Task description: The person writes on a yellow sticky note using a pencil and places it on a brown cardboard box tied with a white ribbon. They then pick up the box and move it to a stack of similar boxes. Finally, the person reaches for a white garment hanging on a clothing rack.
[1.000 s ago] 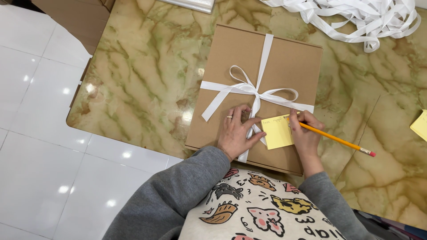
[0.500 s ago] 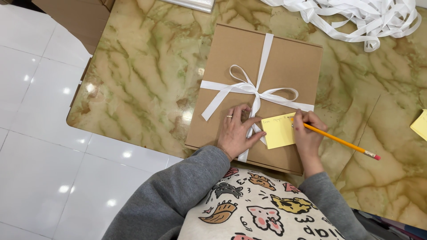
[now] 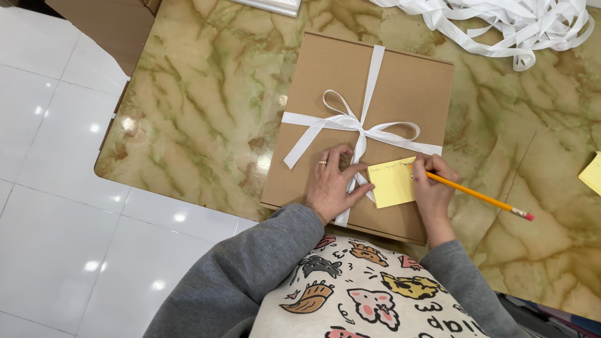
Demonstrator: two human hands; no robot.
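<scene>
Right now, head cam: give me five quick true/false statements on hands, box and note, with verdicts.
1. The right hand holds a yellow pencil. True.
2. The sticky note lies on the marble table. False: it sits on the brown box.
3. The left hand rests flat on the box beside the note. True.
4. The box is tied with red ribbon. False: the white ribbon is tied in a bow.
5. The note is blank. False: writing shows along its top edge.
</scene>
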